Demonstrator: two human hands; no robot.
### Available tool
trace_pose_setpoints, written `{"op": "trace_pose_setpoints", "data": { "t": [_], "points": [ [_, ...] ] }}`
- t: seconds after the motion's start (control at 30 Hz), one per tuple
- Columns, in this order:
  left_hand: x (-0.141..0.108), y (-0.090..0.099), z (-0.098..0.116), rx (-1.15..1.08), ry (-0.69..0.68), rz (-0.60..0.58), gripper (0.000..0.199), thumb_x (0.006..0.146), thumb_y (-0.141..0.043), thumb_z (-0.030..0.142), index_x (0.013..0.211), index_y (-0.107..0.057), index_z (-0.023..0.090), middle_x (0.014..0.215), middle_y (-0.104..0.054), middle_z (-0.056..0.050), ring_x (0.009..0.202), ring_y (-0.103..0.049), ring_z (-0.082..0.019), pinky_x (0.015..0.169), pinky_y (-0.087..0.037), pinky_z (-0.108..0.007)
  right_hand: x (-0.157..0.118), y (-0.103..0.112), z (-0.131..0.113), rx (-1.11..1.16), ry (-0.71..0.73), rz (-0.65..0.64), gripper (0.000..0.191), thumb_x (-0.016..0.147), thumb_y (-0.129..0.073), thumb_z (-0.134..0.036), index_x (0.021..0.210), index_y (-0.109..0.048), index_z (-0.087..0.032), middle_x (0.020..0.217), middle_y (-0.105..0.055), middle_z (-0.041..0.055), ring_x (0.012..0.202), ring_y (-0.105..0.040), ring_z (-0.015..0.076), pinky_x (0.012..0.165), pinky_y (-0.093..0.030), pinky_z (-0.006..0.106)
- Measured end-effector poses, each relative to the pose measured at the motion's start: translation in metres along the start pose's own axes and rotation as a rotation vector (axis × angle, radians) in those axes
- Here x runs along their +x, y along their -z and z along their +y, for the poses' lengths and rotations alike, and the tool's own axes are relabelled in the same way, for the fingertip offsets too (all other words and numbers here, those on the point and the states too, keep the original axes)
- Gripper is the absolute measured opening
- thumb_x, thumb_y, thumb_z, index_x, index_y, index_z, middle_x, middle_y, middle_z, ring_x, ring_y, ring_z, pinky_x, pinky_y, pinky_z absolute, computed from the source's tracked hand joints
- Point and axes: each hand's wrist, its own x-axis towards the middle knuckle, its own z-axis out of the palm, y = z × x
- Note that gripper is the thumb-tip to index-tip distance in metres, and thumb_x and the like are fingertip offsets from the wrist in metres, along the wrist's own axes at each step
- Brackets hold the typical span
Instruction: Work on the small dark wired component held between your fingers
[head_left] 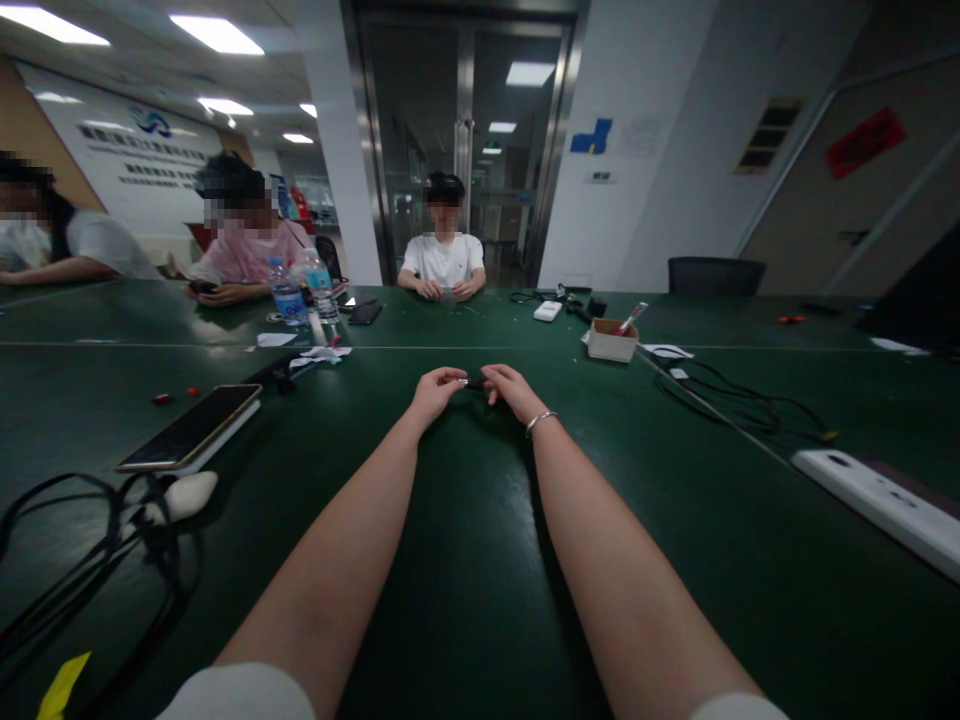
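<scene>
Both my arms reach forward over the dark green table (465,560). Between my hands is a small dark object (475,382) with a shiny end toward the left; it is too small to name. My left hand (439,392) is closed, its fingertips pinching at the shiny end. My right hand (511,390), with a silver bracelet at the wrist, is closed around the object's dark end. The two hands are close together, a little above or at the tabletop.
A phone (196,425) on a white box, tangled black cables (120,540) and a mouse (191,495) lie left. Right are a small box (613,342), cables (735,395) and a white power strip (877,500). Water bottles (289,292) stand back left. Three people sit beyond.
</scene>
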Motion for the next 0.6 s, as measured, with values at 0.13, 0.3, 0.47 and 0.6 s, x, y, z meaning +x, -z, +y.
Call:
{"op": "trace_pose_setpoints", "data": {
  "t": [0.13, 0.3, 0.47, 0.6],
  "points": [
    [-0.001, -0.001, 0.003, 0.0, 0.021, 0.015, 0.023, 0.064, -0.067, 0.023, 0.086, -0.07, 0.016, 0.071, -0.065, -0.002, 0.068, -0.056, -0.014, 0.071, -0.045, -0.029, -0.001, -0.001, -0.001, 0.031, 0.038, -0.018, 0.034, 0.074, -0.066, -0.016, 0.106, -0.056, -0.018, 0.078, -0.065, 0.0, 0.043, -0.05, 0.0049, 0.045, -0.043, 0.019],
    [-0.003, -0.002, 0.008, -0.015, 0.033, 0.031, 0.021, 0.063, -0.067, 0.021, 0.083, -0.07, 0.016, 0.071, -0.065, -0.002, 0.066, -0.055, -0.013, 0.07, -0.045, -0.029, -0.002, -0.001, -0.002, 0.084, 0.008, 0.043, 0.025, 0.082, -0.061, -0.024, 0.104, -0.055, -0.016, 0.075, -0.065, 0.0009, 0.041, -0.051, 0.0052, 0.045, -0.043, 0.019],
    [-0.004, -0.002, 0.01, -0.016, 0.029, 0.024, 0.019, 0.064, -0.066, 0.02, 0.083, -0.07, 0.016, 0.07, -0.065, -0.002, 0.066, -0.055, -0.013, 0.07, -0.045, -0.029, -0.002, -0.001, -0.002, 0.013, 0.049, -0.015, 0.023, 0.076, -0.063, -0.017, 0.099, -0.059, -0.015, 0.068, -0.063, -0.002, 0.04, -0.051, 0.0051, 0.044, -0.04, 0.017],
    [-0.005, -0.001, 0.011, -0.004, 0.029, 0.031, 0.019, 0.065, -0.066, 0.019, 0.084, -0.07, 0.015, 0.072, -0.066, -0.002, 0.067, -0.056, -0.013, 0.071, -0.045, -0.029, -0.001, -0.001, -0.001, 0.092, 0.034, 0.03, 0.031, 0.075, -0.063, -0.015, 0.105, -0.055, -0.017, 0.071, -0.063, -0.0031, 0.043, -0.054, 0.0055, 0.046, -0.043, 0.018]
  ]
}}
